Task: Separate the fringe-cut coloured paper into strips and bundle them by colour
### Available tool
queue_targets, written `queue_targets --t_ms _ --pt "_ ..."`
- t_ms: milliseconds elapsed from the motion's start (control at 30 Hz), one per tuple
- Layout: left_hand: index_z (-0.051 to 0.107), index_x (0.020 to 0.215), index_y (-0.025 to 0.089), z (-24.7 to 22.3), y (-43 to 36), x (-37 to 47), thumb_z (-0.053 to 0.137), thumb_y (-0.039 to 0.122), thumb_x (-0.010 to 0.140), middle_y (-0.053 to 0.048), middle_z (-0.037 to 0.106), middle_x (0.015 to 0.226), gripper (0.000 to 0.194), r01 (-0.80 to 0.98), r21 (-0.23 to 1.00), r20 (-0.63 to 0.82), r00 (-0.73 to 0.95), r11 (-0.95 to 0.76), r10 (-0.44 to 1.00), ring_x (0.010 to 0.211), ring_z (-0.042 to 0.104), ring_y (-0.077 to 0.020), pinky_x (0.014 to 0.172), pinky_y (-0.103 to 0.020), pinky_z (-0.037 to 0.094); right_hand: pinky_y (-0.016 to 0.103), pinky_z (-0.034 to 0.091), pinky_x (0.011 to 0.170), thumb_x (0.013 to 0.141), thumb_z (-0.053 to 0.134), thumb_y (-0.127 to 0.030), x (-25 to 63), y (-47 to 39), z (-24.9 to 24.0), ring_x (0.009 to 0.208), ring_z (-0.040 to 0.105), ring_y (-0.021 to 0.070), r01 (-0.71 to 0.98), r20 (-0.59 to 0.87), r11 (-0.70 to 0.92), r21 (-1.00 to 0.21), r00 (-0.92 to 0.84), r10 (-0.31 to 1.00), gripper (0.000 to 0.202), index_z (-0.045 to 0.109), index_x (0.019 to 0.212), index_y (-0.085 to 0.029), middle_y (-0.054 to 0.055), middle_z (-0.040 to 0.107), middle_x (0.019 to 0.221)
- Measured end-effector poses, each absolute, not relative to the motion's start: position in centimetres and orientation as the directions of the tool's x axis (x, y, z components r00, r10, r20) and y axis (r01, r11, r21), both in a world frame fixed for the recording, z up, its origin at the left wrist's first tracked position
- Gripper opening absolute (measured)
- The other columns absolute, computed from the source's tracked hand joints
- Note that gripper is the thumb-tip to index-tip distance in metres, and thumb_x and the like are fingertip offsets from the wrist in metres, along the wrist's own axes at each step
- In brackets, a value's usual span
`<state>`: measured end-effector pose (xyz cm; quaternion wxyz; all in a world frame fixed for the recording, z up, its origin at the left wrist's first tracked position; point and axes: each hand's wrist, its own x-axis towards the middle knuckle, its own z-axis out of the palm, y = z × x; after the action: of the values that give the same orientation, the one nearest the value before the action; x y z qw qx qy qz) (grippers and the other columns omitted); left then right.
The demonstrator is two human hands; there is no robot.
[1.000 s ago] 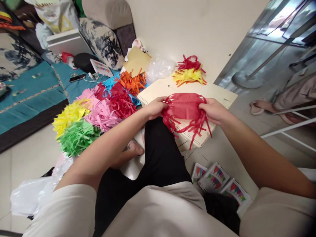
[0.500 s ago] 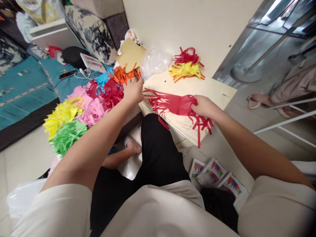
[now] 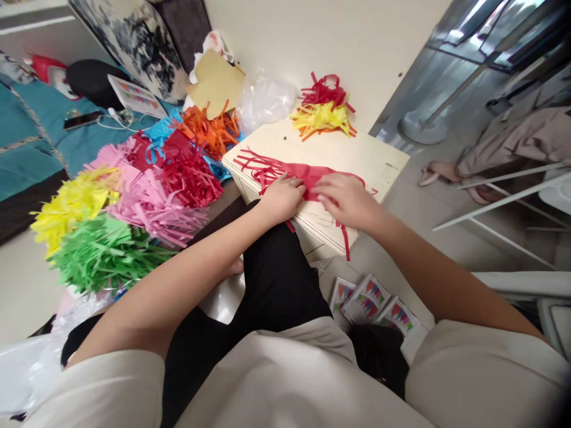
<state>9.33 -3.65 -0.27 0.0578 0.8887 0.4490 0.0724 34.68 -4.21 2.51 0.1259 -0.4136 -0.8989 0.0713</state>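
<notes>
A sheet of red tissue paper (image 3: 312, 172) with fringed ends lies across a small cream cabinet (image 3: 379, 154). My left hand (image 3: 285, 196) is at its near edge, fingers bent and closed on the paper. Just to the right, my right hand (image 3: 345, 199) grips the same edge between thumb and curled fingers. Red strips spread out left of my left hand, and one strip hangs over the cabinet's front edge below my right hand. Part of the right fringe is hidden under my right hand.
Fringed tissue bundles in pink (image 3: 156, 205), green (image 3: 107, 252), yellow (image 3: 74, 202), red (image 3: 190, 178) and orange (image 3: 209, 128) pile up at left. Red and yellow tassels (image 3: 323, 116) lie at the cabinet's back, beside a clear plastic bag (image 3: 265, 101). Picture-printed packets (image 3: 368, 297) rest on the floor.
My left hand has come from beside the orange bundle down to the red paper. My right hand has shifted left along the paper to its middle. The view has turned slightly.
</notes>
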Motion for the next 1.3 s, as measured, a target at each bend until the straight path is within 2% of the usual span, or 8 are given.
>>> queue_targets --t_ms 100,200,367,467,633,767,1000,1300 --pt "0.086 0.140 0.011 -0.4 -3.8 9.0 0.060 0.013 0.109 -0.023 0.083 0.148 0.040 0.784 0.161 0.097 0.592 -0.600 0.800 0.146 0.078 -0.0377 0.144 -0.057 0.045 0.063 0.041 0.129 0.117 0.048 -0.038 35.2 -5.6 1.1 0.135 0.070 0.0406 0.720 0.116 0.657 -0.225 -0.649 0.751 0.044 0.090 0.116 -0.026 0.016 0.087 0.128" --pt "0.084 0.140 0.010 -0.4 -3.7 8.9 0.060 0.003 0.102 -0.024 0.082 0.152 0.046 0.790 0.161 0.079 0.588 -0.592 0.805 0.145 0.078 -0.0361 0.138 -0.050 0.052 0.064 0.046 0.118 0.112 0.049 -0.036 38.7 -4.7 0.2 0.116 0.071 0.0412 0.864 0.116 0.468 -0.185 -0.454 0.884 0.041 0.087 0.102 -0.023 0.019 0.085 0.109" --pt "0.087 0.124 0.012 -0.1 -3.7 9.1 0.057 0.004 0.104 -0.023 0.085 0.139 0.036 0.798 0.164 0.077 0.575 -0.580 0.814 0.132 0.082 -0.0352 0.126 -0.046 0.058 0.074 0.045 0.113 0.112 0.053 -0.041 42.4 -3.9 1.3 0.125 0.064 0.0513 0.976 0.272 0.172 -0.136 -0.130 0.953 0.042 0.087 0.113 -0.017 0.025 0.079 0.112" --pt "0.087 0.112 0.013 0.2 -4.0 9.1 0.058 0.010 0.108 -0.022 0.087 0.122 0.029 0.792 0.170 0.076 0.583 -0.586 0.809 0.119 0.084 -0.0341 0.117 -0.044 0.060 0.072 0.045 0.117 0.112 0.057 -0.044 39.7 -5.6 2.2 0.136 0.064 0.0524 0.943 0.319 0.289 -0.165 -0.226 0.920 0.043 0.086 0.132 -0.018 0.026 0.080 0.132" --pt "0.086 0.114 0.016 0.3 -4.6 8.5 0.059 0.020 0.114 -0.019 0.089 0.115 0.027 0.784 0.217 0.115 0.571 -0.581 0.813 0.113 0.085 -0.0337 0.116 -0.048 0.058 0.065 0.048 0.119 0.111 0.062 -0.047 33.8 -7.3 1.6 0.139 0.071 0.0479 0.783 0.162 0.585 -0.211 -0.562 0.811 0.049 0.080 0.147 -0.020 0.023 0.083 0.149" --pt "0.087 0.115 0.016 0.0 -4.4 7.9 0.059 0.020 0.112 -0.019 0.089 0.115 0.028 0.751 0.327 0.154 0.556 -0.573 0.817 0.113 0.084 -0.0339 0.110 -0.047 0.061 0.060 0.051 0.112 0.113 0.052 -0.032 33.6 -5.5 0.9 0.123 0.079 0.0426 0.803 0.071 0.550 -0.230 -0.549 0.833 0.036 0.086 0.118 -0.020 0.020 0.089 0.125" --pt "0.086 0.105 0.016 -0.3 -3.2 7.5 0.064 0.022 0.111 -0.016 0.088 0.113 0.023 0.723 0.466 0.118 0.521 -0.510 0.846 0.106 0.081 -0.0302 0.102 -0.040 0.062 0.041 0.050 0.087 0.112 0.061 -0.043 35.3 -2.9 1.3 0.091 0.072 0.0287 0.804 0.000 0.426 -0.414 -0.468 0.884 0.037 0.069 0.081 -0.025 0.009 0.082 0.095" --pt "0.084 0.117 0.015 1.2 -1.6 8.7 0.066 0.026 0.114 -0.017 0.088 0.113 0.021 0.858 0.360 -0.055 0.411 -0.366 0.910 0.104 0.080 -0.0321 0.093 -0.039 0.057 0.039 0.042 0.078 0.107 0.069 -0.039 34.1 -1.7 1.1 0.088 0.065 0.0268 0.857 -0.029 0.208 -0.471 -0.251 0.968 0.027 0.062 0.084 -0.025 0.009 0.078 0.095"
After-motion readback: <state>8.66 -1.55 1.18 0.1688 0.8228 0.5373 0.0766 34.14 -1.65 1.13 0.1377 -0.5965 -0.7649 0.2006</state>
